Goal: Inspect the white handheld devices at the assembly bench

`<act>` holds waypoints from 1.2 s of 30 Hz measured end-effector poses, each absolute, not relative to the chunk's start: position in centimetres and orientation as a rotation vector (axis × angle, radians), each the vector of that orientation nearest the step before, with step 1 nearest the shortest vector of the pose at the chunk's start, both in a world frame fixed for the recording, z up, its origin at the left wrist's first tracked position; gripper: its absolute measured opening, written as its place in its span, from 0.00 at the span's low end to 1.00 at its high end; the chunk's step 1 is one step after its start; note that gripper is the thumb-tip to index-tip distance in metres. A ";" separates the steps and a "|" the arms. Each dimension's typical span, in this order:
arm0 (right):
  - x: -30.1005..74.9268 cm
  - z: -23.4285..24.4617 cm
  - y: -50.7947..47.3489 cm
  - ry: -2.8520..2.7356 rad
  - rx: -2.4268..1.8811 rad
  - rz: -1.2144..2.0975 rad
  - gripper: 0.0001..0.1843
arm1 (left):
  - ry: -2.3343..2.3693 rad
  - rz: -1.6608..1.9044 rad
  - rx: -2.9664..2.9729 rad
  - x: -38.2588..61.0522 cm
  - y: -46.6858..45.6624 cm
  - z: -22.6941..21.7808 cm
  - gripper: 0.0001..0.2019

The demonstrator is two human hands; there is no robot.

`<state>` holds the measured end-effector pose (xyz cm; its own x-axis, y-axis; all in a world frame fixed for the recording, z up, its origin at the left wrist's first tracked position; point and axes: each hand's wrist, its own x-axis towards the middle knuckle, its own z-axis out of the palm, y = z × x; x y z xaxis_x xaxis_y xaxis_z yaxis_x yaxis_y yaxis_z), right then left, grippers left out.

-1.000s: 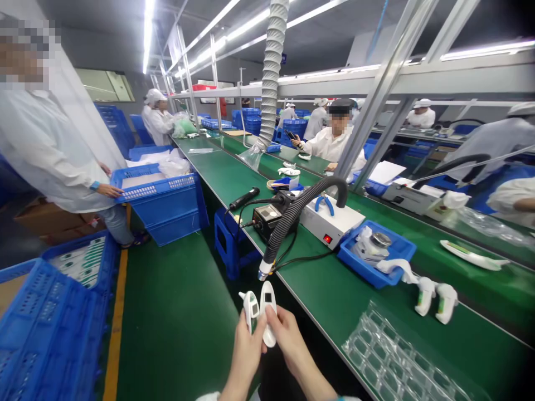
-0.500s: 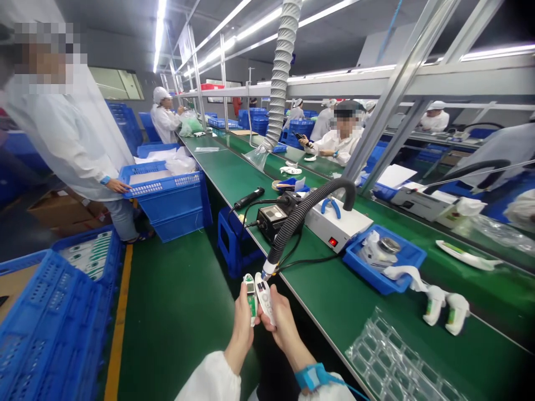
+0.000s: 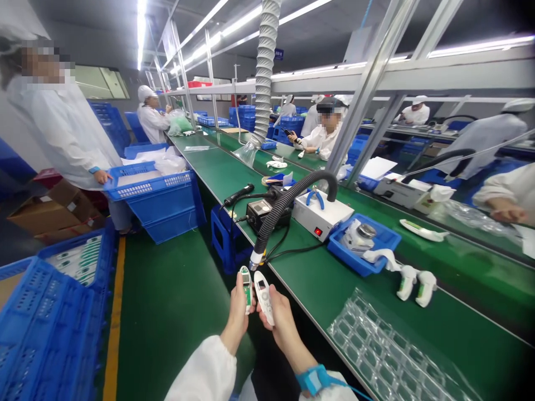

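My left hand [image 3: 236, 307] grips a white housing half with a green circuit board [image 3: 246, 288] and a small display in it. In my right hand [image 3: 281, 316] is the other white shell half [image 3: 263, 298], with a dark window near its top and rounded cutouts below. Both halves are upright, side by side with a narrow gap between them. Just above them hangs the nozzle of a black flexible hose [image 3: 273, 217]. A blue wrist strap [image 3: 313, 380] with a cord circles my right wrist.
On the green bench [image 3: 301, 289] stand a white box with a red switch [image 3: 320, 214], a blue tray [image 3: 363, 245], white device shells [image 3: 418, 284] and a clear blister sheet [image 3: 388, 345]. Stacked blue crates [image 3: 45, 328] stand at left. A co-worker [image 3: 62, 122] stands by blue bins [image 3: 161, 206].
The two halves have moved slightly apart, and the hose nozzle now sits above them instead of against the right one. My view has shifted a little to the right.
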<state>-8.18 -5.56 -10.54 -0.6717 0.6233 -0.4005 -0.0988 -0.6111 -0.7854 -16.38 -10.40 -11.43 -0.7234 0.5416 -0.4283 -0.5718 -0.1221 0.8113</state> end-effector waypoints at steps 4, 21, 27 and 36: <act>-4.0 -9.2 -6.1 -0.853 -0.836 2.413 0.25 | 1.324 1.890 -0.052 -15.6 -10.6 -11.2 0.26; 5.6 -5.3 -8.5 -0.574 -0.600 2.539 0.22 | 1.147 1.703 -0.001 -7.8 -15.8 -4.7 0.17; 6.6 -5.0 -8.2 -1.042 -0.686 2.311 0.22 | 1.233 1.683 0.214 -5.4 -14.9 -3.3 0.15; 8.4 -6.1 -8.5 -1.293 -0.814 1.992 0.28 | 1.404 1.549 0.597 -2.1 -12.7 -4.2 0.18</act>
